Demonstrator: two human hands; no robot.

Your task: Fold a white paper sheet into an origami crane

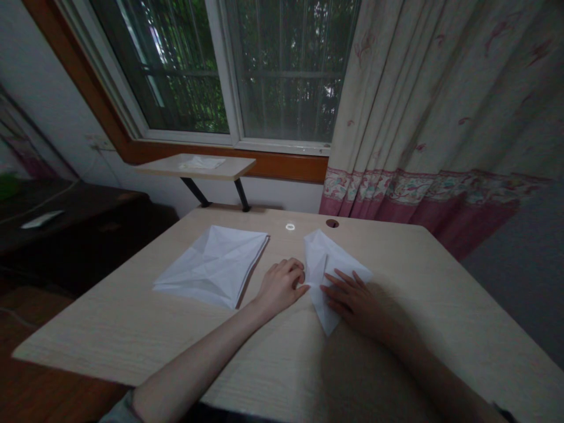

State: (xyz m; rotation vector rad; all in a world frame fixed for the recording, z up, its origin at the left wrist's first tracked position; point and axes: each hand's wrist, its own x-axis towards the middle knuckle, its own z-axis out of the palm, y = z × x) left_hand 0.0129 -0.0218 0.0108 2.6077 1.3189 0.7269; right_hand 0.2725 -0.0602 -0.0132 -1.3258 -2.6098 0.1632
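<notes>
You have a white, folded sheet of thin paper (318, 258) in front of you, on the big, pale wooden table (110, 335). It has pointy corners, and one long tip points down toward you. Your right hand (350, 299) lies on the right part of the paper, palm down, with its fingers spread apart. Your left hand (282, 283) is at the paper's left edge, with its fingers curled and its thumb reaching out to the side. The light is dim, so I can't tell if that thumb and finger pinch the edge or only touch it.

To the left of your left hand, near it, is a flat pile of white, creased paper sheets (215, 264). Past the folded paper, there is a small, dark, round hole (332, 224) in the table. At the back left, a little pale shelf on black legs (240, 168) holds more white, crumply paper (203, 162). Behind it all you see a white-framed window (282, 76) and a long cream and pink curtain (418, 117).
</notes>
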